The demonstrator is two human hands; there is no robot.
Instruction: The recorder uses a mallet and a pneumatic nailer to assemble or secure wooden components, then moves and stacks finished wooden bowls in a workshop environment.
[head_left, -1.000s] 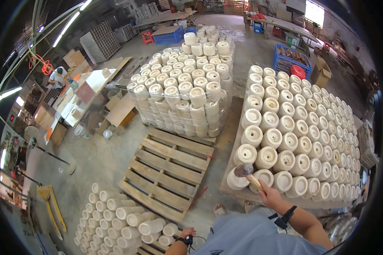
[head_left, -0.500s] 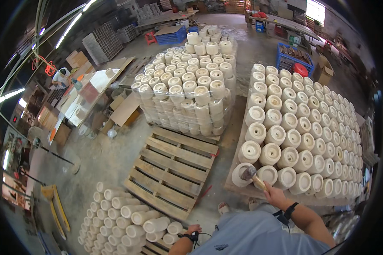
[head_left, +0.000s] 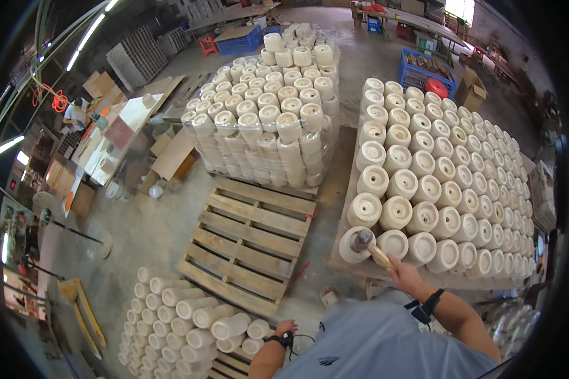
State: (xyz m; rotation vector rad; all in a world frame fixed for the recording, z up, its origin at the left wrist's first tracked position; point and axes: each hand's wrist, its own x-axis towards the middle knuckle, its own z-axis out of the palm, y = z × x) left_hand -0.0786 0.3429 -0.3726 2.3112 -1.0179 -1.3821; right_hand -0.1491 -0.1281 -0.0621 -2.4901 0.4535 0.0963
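Note:
My right hand (head_left: pixel 403 273) grips a wooden-handled tool (head_left: pixel 379 256). Its dark, rounded head (head_left: pixel 363 239) is over the nearest left corner pot (head_left: pixel 353 245) of the right-hand stack; whether it is a brush or a mallet, I cannot tell. Beside it in the front row stands another cream pot (head_left: pixel 392 246) with a shallow round recess; many behind have a small hole in the middle. My left hand (head_left: pixel 286 327) hangs low with loose fingers and nothing visible in it, close to cream cylinders (head_left: pixel 231 326) lying stacked at the lower left.
A bare wooden pallet (head_left: pixel 246 240) lies between the stacks. Behind it stands a film-wrapped pile of pots (head_left: pixel 265 145). A yellow pallet-jack part (head_left: pixel 82 309) is at left. Blue crates (head_left: pixel 427 74), a red lid (head_left: pixel 436 87) and a cardboard box (head_left: pixel 471 88) stand behind the right stack.
The view has shifted slightly, so the stacks sit higher and a little to the left. The tool's head stays over the same corner pot, in my right hand's grip.

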